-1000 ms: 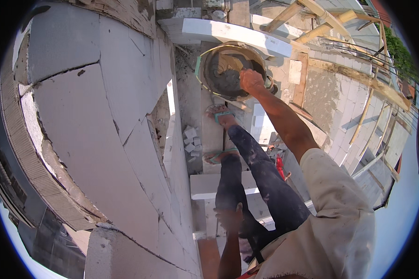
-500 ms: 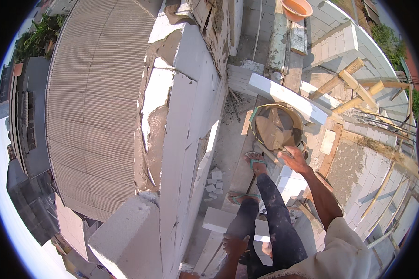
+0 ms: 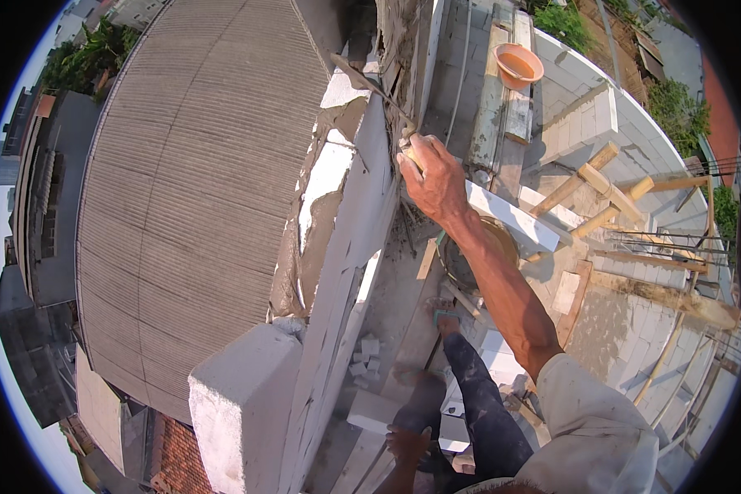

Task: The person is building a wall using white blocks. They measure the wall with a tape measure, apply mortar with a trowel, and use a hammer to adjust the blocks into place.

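My right hand [image 3: 438, 183] is closed round the handle of a trowel [image 3: 361, 79], whose blade lies over the far end of a white block wall [image 3: 350, 206]. Wet grey mortar [image 3: 323, 221] covers parts of the wall's top in an uneven layer. On the near end of that wall stands a large white block [image 3: 243, 395]. Partly behind my right forearm, a round bucket [image 3: 502, 234] sits on the floor. My left hand [image 3: 407, 445] is low, by my left thigh, in shadow; its fingers are too dim to make out.
Left of the wall slopes a corrugated roof [image 3: 189, 165], lower down. An orange basin [image 3: 519, 66] of murky water stands on planks at the far side. Timber posts [image 3: 584, 181] and rods fill the right. Small block offcuts [image 3: 366, 358] lie near my feet.
My right hand has gone from beside the bucket up and left to the far end of the wall, bringing the trowel over it. My left hand stays low by my thigh.
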